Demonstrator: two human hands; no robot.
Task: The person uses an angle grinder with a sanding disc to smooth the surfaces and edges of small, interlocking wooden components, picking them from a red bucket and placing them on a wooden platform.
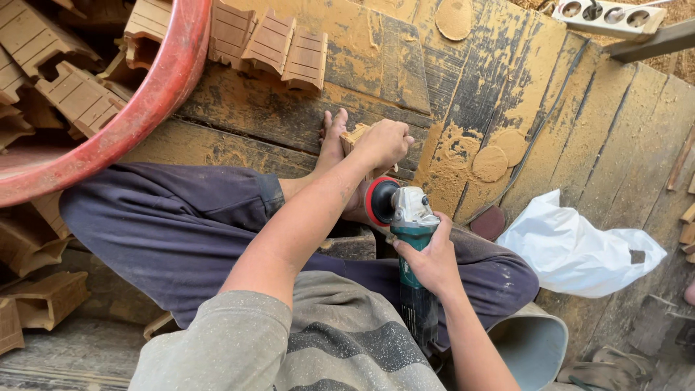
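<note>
Head view: left hand [384, 143] closed around a small carved wooden block [355, 136], pressing it down against the bare foot resting on the dust-coated plank floor [289, 116]. Right hand [433, 261] wrapped around the body of a teal-and-grey angle grinder [409, 239]; its red-rimmed sanding disc [379, 200] sits just below the block, contact unclear. More carved blocks fill a red plastic tub [163, 87] at upper left. White plastic bag [579, 250] lies to the right.

Red tub [156, 94] blocks left; planks [579, 137] right free.
</note>
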